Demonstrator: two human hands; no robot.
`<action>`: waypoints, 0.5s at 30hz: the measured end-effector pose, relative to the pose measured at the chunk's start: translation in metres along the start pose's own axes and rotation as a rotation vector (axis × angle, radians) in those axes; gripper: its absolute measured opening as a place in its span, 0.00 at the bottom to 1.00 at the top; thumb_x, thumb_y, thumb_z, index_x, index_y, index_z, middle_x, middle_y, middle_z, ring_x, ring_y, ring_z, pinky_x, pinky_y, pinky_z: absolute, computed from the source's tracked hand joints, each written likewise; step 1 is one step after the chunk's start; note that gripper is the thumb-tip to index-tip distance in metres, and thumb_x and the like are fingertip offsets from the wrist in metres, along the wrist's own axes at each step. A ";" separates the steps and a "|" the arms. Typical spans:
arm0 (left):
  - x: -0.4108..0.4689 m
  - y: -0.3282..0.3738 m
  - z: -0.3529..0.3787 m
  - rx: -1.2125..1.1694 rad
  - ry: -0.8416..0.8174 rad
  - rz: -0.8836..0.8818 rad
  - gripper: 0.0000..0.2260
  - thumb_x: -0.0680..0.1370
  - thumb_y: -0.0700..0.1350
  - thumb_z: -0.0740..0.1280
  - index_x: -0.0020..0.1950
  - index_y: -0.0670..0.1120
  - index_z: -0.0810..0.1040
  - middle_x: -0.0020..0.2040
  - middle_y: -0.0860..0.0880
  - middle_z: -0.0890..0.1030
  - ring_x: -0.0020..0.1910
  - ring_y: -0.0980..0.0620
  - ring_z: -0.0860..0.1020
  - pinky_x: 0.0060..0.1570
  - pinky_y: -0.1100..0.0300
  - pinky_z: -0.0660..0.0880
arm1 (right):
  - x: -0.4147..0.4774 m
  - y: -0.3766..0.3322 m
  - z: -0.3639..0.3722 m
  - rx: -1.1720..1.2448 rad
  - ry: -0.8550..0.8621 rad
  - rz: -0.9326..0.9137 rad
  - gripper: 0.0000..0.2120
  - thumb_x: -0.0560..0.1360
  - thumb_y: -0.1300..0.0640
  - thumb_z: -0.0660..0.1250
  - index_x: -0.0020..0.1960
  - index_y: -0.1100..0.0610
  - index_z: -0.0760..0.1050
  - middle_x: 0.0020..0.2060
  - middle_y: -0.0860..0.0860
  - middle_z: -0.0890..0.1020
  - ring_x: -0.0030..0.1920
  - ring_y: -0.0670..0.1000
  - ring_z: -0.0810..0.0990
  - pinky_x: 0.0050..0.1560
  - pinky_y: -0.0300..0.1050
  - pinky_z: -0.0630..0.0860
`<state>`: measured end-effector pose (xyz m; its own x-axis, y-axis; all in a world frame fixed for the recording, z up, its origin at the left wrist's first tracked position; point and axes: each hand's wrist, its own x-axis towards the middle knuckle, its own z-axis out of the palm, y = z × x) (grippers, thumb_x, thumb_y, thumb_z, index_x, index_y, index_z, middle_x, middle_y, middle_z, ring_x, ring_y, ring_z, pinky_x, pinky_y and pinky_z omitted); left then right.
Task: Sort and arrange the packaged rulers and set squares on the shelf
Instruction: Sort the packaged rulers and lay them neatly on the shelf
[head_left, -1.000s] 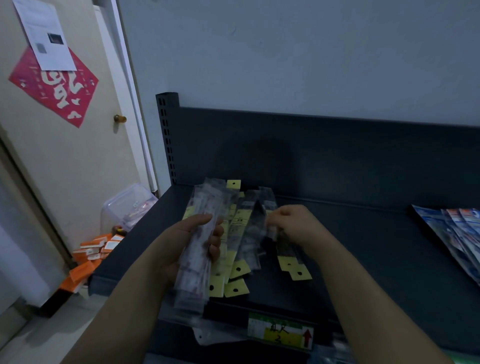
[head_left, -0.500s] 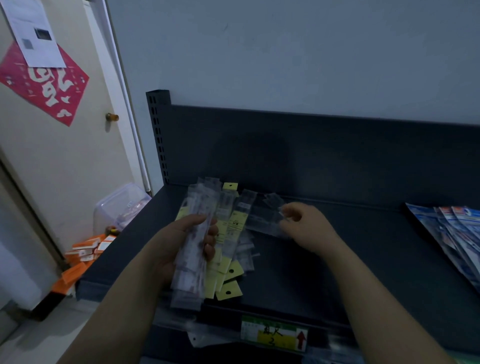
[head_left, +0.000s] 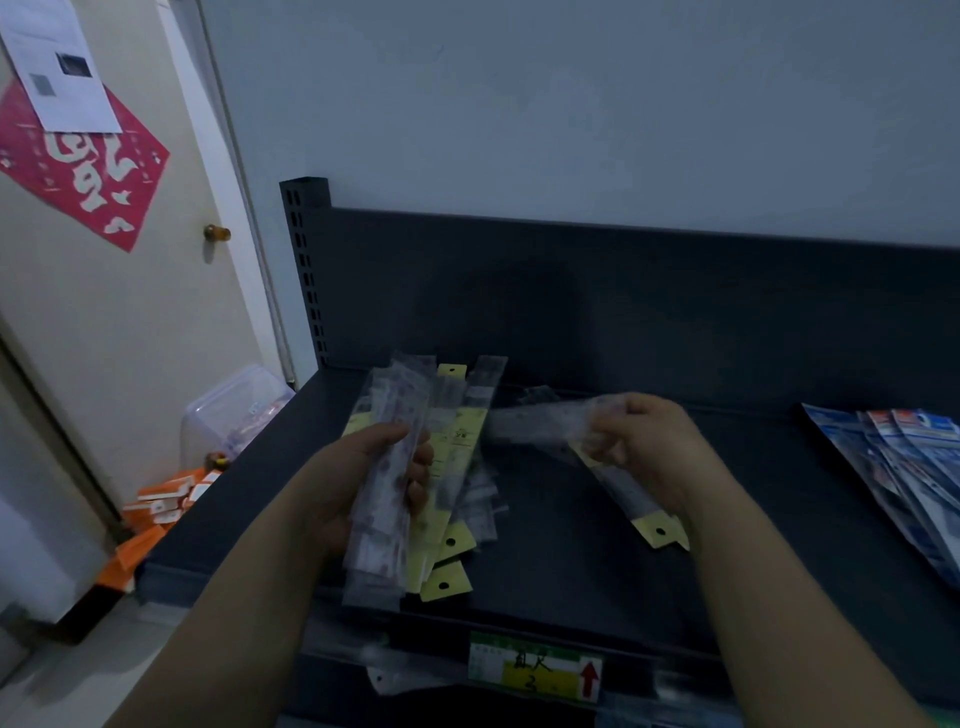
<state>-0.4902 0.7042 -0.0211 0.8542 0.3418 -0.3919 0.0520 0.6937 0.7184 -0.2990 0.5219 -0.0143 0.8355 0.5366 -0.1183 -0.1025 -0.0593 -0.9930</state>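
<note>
- Head view: dark shelf (head_left: 571, 545) against a grey wall, goods lying flat on it.
- Blue packs (head_left: 909, 467) fanned at the shelf's right end, well apart from the hands.
- Rulers (head_left: 460, 457) in clear sleeves with yellow tags, heaped at shelf left.
- Left hand (head_left: 358, 483) clamped round a bundle (head_left: 387, 499) just above that heap.
- Right hand (head_left: 654, 447) pinches one blurred sleeve (head_left: 540, 421); a tagged ruler (head_left: 660, 530) sits under it, contact unclear.
- Label (head_left: 535, 670) on the shelf's front edge.

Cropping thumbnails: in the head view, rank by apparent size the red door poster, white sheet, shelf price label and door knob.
1. red poster.
2. white sheet and price label: look alike; the label is nearer, the sheet cropped, so unranked.
3. door knob.
</note>
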 end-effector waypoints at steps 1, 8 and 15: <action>0.000 0.000 0.001 -0.003 -0.007 -0.001 0.09 0.79 0.44 0.60 0.51 0.39 0.75 0.35 0.46 0.75 0.24 0.53 0.73 0.24 0.64 0.73 | -0.001 -0.003 -0.006 0.118 0.035 0.012 0.04 0.75 0.68 0.65 0.43 0.62 0.77 0.36 0.58 0.80 0.33 0.51 0.80 0.40 0.43 0.80; 0.002 0.000 0.021 0.037 -0.073 -0.052 0.16 0.77 0.51 0.62 0.54 0.38 0.74 0.36 0.45 0.76 0.27 0.52 0.74 0.26 0.63 0.74 | -0.017 -0.022 -0.054 0.358 -0.109 0.015 0.06 0.74 0.66 0.66 0.50 0.58 0.76 0.39 0.54 0.82 0.36 0.47 0.83 0.33 0.36 0.79; -0.005 -0.024 0.063 0.262 -0.209 -0.127 0.13 0.73 0.50 0.67 0.46 0.40 0.83 0.39 0.43 0.80 0.34 0.48 0.79 0.31 0.59 0.77 | -0.019 -0.018 -0.030 -0.025 -0.445 -0.039 0.12 0.69 0.66 0.70 0.52 0.59 0.79 0.40 0.54 0.80 0.36 0.49 0.78 0.35 0.38 0.77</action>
<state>-0.4631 0.6461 0.0000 0.9184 0.1074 -0.3807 0.2721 0.5270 0.8052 -0.2971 0.4877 0.0054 0.5240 0.8487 -0.0718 -0.0577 -0.0488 -0.9971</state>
